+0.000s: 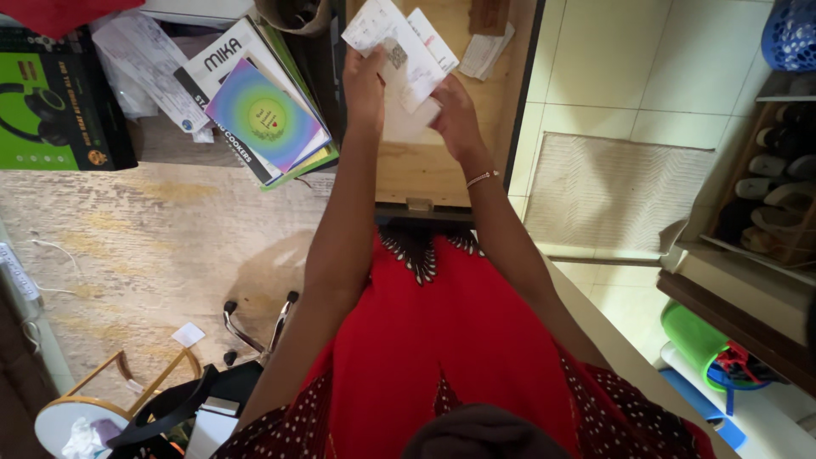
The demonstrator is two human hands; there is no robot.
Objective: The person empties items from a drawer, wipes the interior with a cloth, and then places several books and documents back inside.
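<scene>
Resting between both hands (pixel 408 98), paper slips (pixel 399 51)

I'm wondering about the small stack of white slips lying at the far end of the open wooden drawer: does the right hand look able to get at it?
Probably yes: the right hand is over the open wooden drawer, nothing covers the white slips, though it holds papers.
</scene>
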